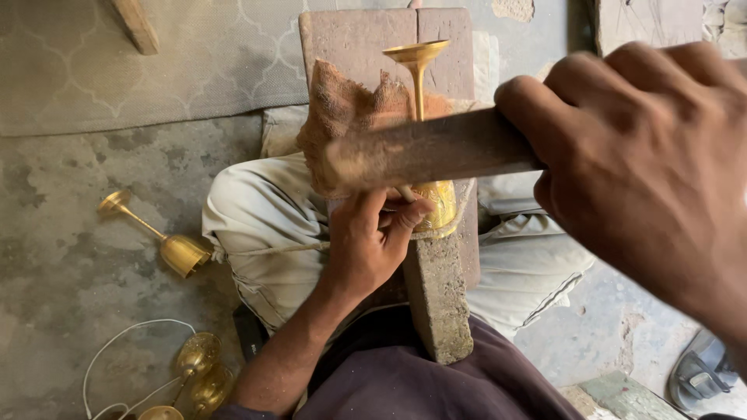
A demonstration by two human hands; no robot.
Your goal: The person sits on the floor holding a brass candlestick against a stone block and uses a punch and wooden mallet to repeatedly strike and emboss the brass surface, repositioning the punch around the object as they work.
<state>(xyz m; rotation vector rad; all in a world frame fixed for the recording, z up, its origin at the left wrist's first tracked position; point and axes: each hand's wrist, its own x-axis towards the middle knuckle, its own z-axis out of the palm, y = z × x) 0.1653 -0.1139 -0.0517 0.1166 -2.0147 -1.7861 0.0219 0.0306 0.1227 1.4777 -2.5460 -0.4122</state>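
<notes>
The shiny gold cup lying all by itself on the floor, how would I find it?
Start at the grey concrete floor left of the seated person's pale trouser knee. Just beside that knee lies a brass goblet on its side, bowl toward the knee, foot pointing up-left. Unlike the goblets bunched near the white wire lower down, it lies alone, and no hand touches it.

A goblet (426,124) is being pinned on the block (437,288) beneath the left fingers (405,214); a mallet (420,152) is being held above them
</notes>
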